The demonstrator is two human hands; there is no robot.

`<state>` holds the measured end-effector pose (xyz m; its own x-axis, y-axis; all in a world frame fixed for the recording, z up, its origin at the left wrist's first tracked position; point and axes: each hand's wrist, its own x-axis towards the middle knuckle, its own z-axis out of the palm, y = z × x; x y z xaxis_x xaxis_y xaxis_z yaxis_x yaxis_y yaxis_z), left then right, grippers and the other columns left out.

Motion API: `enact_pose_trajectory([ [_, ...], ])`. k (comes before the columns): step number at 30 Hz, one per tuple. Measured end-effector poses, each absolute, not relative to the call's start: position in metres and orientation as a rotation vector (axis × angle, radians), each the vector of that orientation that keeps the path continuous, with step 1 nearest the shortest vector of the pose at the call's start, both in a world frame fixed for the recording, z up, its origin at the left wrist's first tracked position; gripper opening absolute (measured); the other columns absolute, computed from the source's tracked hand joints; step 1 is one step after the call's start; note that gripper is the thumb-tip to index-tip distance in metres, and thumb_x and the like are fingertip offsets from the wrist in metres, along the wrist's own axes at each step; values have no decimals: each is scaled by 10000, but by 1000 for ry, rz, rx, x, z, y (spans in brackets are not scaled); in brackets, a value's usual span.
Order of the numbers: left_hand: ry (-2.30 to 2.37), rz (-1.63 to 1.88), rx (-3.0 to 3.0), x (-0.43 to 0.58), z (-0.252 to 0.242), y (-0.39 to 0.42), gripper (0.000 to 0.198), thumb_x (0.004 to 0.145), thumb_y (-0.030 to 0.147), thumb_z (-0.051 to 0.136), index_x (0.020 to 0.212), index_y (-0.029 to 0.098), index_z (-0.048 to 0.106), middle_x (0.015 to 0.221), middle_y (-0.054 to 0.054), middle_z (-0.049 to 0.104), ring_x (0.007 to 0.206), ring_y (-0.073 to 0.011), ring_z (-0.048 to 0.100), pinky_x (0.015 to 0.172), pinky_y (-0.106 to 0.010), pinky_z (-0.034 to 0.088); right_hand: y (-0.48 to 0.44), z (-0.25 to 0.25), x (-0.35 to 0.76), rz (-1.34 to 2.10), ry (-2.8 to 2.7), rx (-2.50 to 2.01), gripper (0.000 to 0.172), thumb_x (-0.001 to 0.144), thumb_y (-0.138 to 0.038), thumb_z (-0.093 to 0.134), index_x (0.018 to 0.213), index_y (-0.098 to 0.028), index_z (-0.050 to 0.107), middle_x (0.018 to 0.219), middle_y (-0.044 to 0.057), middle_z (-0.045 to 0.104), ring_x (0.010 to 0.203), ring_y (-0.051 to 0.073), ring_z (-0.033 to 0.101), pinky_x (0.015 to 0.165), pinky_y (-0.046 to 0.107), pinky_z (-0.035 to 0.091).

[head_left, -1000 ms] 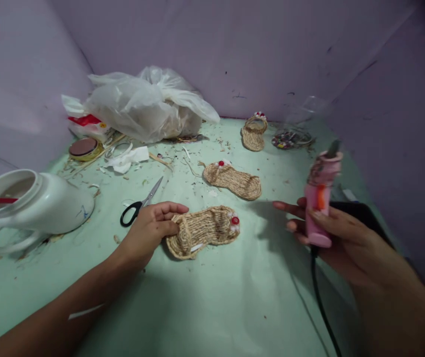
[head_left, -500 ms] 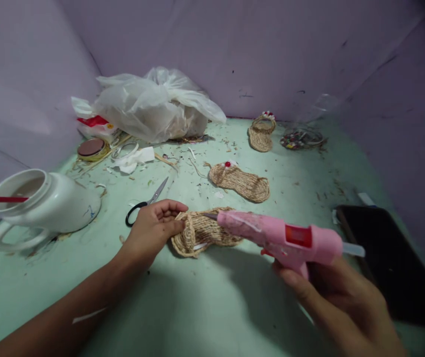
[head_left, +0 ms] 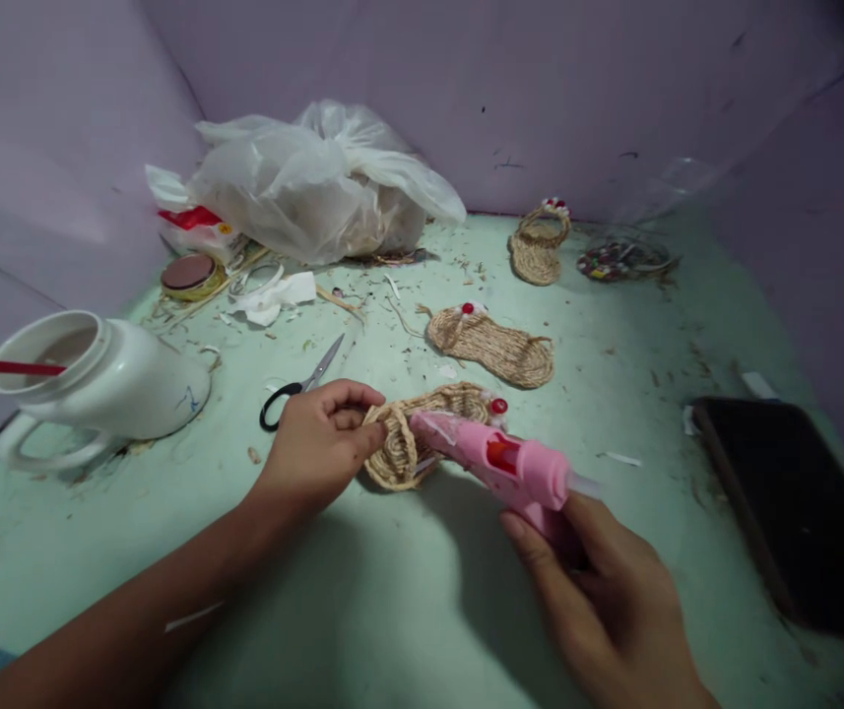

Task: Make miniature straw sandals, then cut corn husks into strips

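Observation:
My left hand (head_left: 318, 448) pinches the heel end of a small woven straw sandal (head_left: 432, 430) with a red bead, tilting it up off the green surface. My right hand (head_left: 599, 591) grips a pink glue gun (head_left: 499, 463). The gun's nozzle points left and sits at the inside of the sandal near the heel. A clear glue stick pokes out of the gun's back end.
A second straw sandal (head_left: 491, 345) lies just beyond, a third (head_left: 538, 246) at the back. Black-handled scissors (head_left: 299, 384), a tipped white jug (head_left: 93, 379), a plastic bag (head_left: 318, 192), a tape roll (head_left: 189, 276), a bead dish (head_left: 620, 258) and a dark slab (head_left: 791, 512) surround them.
My right hand swung the glue gun from upright at the right down and leftward until its nozzle reached the sandal. My left hand lifted and tilted the sandal's heel.

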<state>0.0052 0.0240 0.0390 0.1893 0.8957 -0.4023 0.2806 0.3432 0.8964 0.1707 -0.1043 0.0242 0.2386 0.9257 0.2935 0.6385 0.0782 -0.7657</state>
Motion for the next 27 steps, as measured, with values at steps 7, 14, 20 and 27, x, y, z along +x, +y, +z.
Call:
enact_pose_trajectory([
  [7, 1388, 671, 1352, 3, 41, 22, 179, 560, 196, 677, 710, 135, 601, 488, 35, 535, 447, -75, 464, 437, -169, 351, -102, 27, 168, 442, -1490, -1652, 45, 802, -185, 523, 793, -229, 522, 520, -59, 385, 394, 91, 343, 334, 209, 272],
  [14, 1392, 757, 1259, 4, 43, 23, 194, 543, 196, 718, 714, 125, 663, 573, -1, 616, 525, -101, 533, 510, -189, 421, -104, 26, 168, 421, -1437, -1666, 56, 792, -172, 532, 787, -228, 528, 511, -59, 369, 399, 94, 341, 352, 217, 276],
  [20, 1453, 826, 1276, 7, 43, 20, 175, 534, 174, 736, 699, 137, 689, 588, 8, 627, 534, -96, 538, 516, -185, 427, -106, 26, 166, 377, -1434, -1675, 167, 798, -180, 526, 944, -252, 562, 590, -30, 494, 444, 111, 439, 396, 230, 351],
  [27, 1457, 845, 1268, 7, 44, 19, 171, 537, 168, 741, 696, 134, 685, 586, 9, 632, 527, -91, 542, 516, -180, 437, -106, 25, 165, 405, -1407, -1640, 152, 784, -177, 541, 665, -247, 477, 478, -61, 311, 409, 112, 371, 396, 238, 330],
])
